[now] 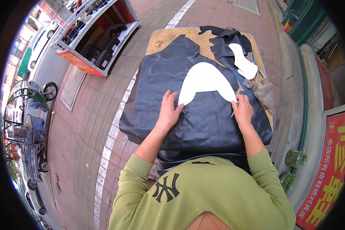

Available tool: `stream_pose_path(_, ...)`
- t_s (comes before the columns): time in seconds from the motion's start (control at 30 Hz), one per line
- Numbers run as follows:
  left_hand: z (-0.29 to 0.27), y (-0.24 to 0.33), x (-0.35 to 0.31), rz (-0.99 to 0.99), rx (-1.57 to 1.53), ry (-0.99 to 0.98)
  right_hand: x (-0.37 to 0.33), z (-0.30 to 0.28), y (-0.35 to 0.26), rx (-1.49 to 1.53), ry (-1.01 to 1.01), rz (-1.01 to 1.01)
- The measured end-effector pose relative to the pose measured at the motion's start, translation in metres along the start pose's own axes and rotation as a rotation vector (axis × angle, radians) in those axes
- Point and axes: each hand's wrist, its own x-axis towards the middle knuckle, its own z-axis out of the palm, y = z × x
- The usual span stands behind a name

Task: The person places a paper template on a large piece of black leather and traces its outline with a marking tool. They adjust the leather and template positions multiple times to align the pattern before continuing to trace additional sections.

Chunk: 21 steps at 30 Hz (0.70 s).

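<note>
A sheet of black leather [157, 99] covers most of a wooden table and hangs over its near edge. On it lies a white U-shaped pattern piece [207, 78], its two ends pointing toward me. My left hand [168, 110] rests flat with fingers apart, thumb and fingertips at the pattern's left end. My right hand [243, 111] is closed at the right end, pinching a thin pen [232, 114]; its tip is too small to make out. Pale curved outlines show on the leather at the far left.
At the table's [161, 40] far right lie black leather scraps [222, 44], a second white pattern piece [239, 61] and a grey cloth [262, 92]. A display cart [99, 42] stands far left, a parked tricycle [30, 130] left. A red sign [326, 172] and jars [295, 158] are at right.
</note>
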Motion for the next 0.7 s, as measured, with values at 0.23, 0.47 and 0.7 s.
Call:
stream_pose_path(0.23, 0.055, 0.033, 0.014, -0.012, 0.055, -0.041, -0.002, 0.007, 0.004, 0.101, 0.061, 0.041)
stream_pose_path(0.47, 0.069, 0.022, 0.031, 0.147, 0.294, -0.039, 0.005, 0.006, 0.01, 0.188, 0.131, 0.096)
stream_pose_path(0.7, 0.06, 0.007, 0.041, 0.279, 0.452, -0.024, 0.021, 0.007, 0.014, 0.211, 0.016, 0.152)
